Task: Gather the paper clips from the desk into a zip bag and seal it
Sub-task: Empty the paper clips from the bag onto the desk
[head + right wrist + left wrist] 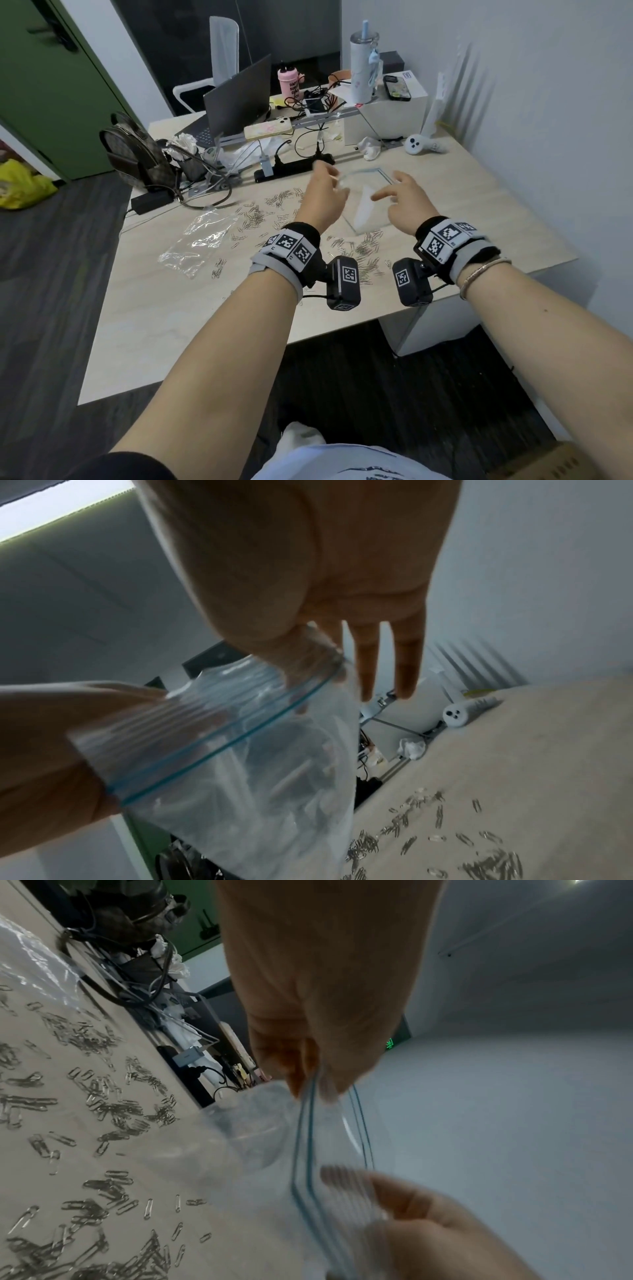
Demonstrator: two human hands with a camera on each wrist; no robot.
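Note:
A clear zip bag (pixel 368 202) with a blue zip line hangs above the desk (pixel 178 329), held between both hands. My left hand (pixel 327 185) pinches the bag's zip edge (pixel 308 1123) at one corner. My right hand (pixel 390 193) pinches the opposite side of the bag's mouth (pixel 240 737) with thumb and forefinger, its other fingers (pixel 407 666) straight. No clips show inside the bag. Several silver paper clips (pixel 260 212) lie scattered on the desk under and to the left of the hands, and appear in the wrist views as paper clips (pixel 103 1104) and paper clips (pixel 479 845).
A crumpled clear plastic wrapper (pixel 198 240) lies at the desk's left. Behind the hands runs a black power strip (pixel 294 168) with cables. A laptop (pixel 236 99), a backpack (pixel 137 150), a white box (pixel 387 116) and a white controller (pixel 423 144) crowd the back.

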